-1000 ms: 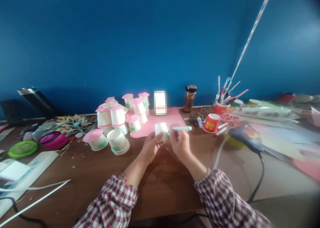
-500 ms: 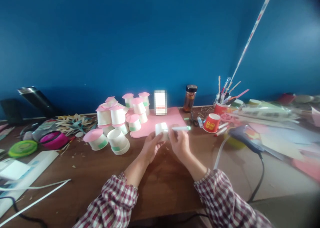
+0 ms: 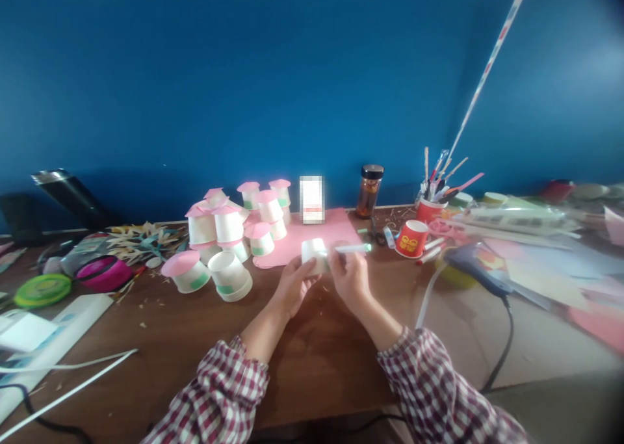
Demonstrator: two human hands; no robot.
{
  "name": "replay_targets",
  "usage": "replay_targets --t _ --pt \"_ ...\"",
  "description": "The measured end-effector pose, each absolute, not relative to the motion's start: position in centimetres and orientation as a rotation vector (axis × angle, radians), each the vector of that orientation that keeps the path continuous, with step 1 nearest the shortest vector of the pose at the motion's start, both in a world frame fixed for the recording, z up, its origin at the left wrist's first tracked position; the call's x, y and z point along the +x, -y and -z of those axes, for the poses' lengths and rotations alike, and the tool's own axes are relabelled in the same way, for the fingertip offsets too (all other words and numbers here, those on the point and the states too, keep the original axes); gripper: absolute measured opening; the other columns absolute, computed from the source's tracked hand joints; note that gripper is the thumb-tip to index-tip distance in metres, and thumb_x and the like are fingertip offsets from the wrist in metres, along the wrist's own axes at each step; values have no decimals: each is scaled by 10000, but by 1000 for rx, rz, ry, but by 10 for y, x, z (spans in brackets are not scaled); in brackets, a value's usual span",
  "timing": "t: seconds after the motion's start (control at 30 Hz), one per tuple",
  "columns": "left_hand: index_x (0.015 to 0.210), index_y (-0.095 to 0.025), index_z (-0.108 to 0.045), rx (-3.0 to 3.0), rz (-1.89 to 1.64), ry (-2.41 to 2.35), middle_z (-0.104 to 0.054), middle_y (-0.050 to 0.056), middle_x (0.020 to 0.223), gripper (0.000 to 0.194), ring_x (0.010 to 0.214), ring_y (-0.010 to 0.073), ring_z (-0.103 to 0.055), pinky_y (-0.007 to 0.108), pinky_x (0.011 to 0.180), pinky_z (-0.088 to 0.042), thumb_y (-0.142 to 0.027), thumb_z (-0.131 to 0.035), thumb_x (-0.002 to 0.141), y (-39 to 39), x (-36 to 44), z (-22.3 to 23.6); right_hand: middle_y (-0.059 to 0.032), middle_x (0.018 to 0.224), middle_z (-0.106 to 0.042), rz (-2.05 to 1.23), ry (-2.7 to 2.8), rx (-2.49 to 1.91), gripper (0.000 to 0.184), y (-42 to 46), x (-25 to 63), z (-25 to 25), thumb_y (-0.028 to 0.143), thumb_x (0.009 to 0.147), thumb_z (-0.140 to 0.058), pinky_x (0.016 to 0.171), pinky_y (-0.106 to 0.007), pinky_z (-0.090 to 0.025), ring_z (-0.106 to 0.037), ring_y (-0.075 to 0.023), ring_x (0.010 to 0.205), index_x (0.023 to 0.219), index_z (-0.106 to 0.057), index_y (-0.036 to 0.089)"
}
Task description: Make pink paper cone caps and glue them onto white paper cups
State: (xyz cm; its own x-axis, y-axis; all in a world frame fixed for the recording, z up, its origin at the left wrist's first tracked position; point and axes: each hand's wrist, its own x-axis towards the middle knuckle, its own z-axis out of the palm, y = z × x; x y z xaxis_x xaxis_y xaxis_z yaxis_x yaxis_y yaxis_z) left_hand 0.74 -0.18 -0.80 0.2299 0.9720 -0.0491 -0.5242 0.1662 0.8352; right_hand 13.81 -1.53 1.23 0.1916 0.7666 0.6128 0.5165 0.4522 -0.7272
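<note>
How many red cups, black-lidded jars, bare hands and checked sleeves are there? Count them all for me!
Red cups: 2
Black-lidded jar: 1
Bare hands: 2
Checked sleeves: 2
Total: 7

The blurred reddish thing far right is too unclear to count.

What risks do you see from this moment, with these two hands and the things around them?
The left hand holds a small white cup; its thin-looking wall might dent if squeezed.

The right hand holds a pale marker against or close to it, so a slip might leave a stray mark.

The stacked white cups stand left of the hands; a wide elbow or hand movement might topple them.
</note>
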Motion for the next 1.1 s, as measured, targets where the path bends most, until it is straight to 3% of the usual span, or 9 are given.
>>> replay_targets --t 1.1 --pt "909 -163 -662 820 -1186 -666 -664 49 870 273 823 158 -598 304 781 -424 -312 -717 688 4 9 4 -33 680 -630 -238 1442 -1212 207 14 140 -11 300 861 -467 564 -232 -448 -569 -140 580 814 -610 159"
